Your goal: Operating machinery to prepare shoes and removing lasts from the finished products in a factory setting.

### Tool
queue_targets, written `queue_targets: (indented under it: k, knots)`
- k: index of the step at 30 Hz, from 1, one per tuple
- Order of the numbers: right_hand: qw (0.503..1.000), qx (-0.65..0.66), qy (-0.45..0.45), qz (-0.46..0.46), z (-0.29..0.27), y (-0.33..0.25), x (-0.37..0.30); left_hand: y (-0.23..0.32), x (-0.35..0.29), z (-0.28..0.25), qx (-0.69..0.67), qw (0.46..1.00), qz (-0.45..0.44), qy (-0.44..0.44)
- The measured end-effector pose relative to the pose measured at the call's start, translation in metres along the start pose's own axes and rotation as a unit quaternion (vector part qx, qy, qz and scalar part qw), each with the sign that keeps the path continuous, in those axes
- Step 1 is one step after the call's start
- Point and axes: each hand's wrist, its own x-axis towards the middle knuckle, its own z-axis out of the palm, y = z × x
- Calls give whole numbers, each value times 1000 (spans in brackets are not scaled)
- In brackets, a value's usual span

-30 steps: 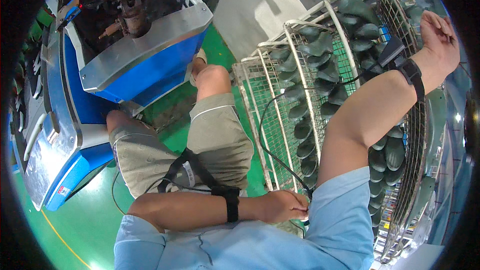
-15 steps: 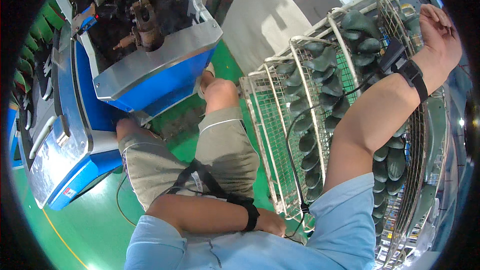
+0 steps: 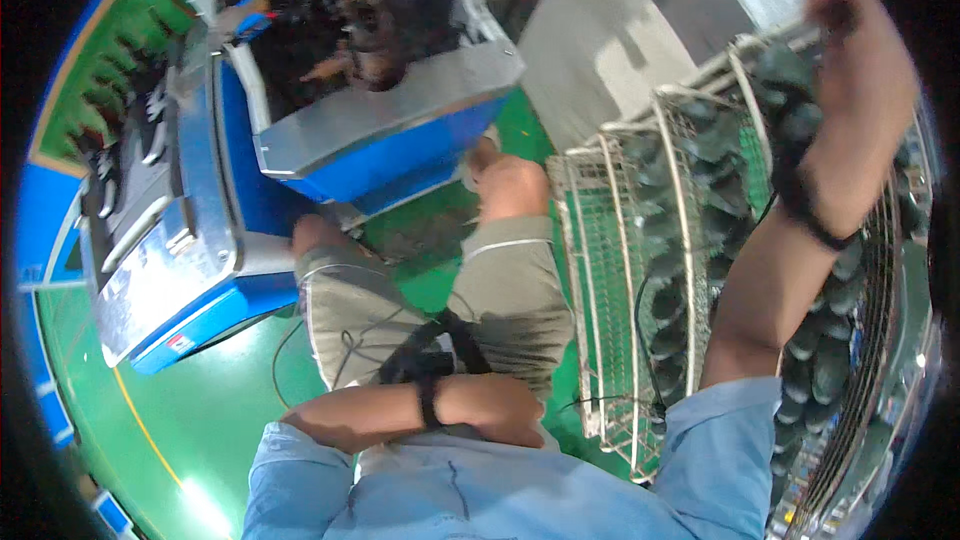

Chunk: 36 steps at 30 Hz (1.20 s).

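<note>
"What's new?"
"The left hand [image 3: 507,408] has pulled back over the shorts [image 3: 515,285]. The right hand [image 3: 848,15] has gone up by the wire rack's [image 3: 688,250] far end."
"Holding anything?"
"I can't tell. One is blurry, the other's fingers are hidden."
"The green shoe lasts [image 3: 829,378]?"
"In the rack, in rows."

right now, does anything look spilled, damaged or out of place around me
Nothing looks plainly spilled or damaged. Slightly untidy: a thin loose cable loops out beside your shorts on the left, where it may snag. The white patch on the green floor is probably glare, not liquid. Blur hides detail in the wire rack.
</note>
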Motion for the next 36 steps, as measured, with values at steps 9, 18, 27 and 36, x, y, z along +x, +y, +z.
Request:
queue_targets:
  k: [9,18,27,36]
  knots:
    - [864,171,-397,-257,251,-149,-372,-71,-279,96,-270,526,-298,749]
    - [621,49,-735,-266,260,-201,-329,-258,-511,115,-144,345,-623,687]
    - [784,264,-553,-100,240,-197,-299,-419,-526,-4,-136,104,-507,845]
    - [747,362,-557,-9,245,-181,-311,-268,-499,51,-126,101,-443,882]
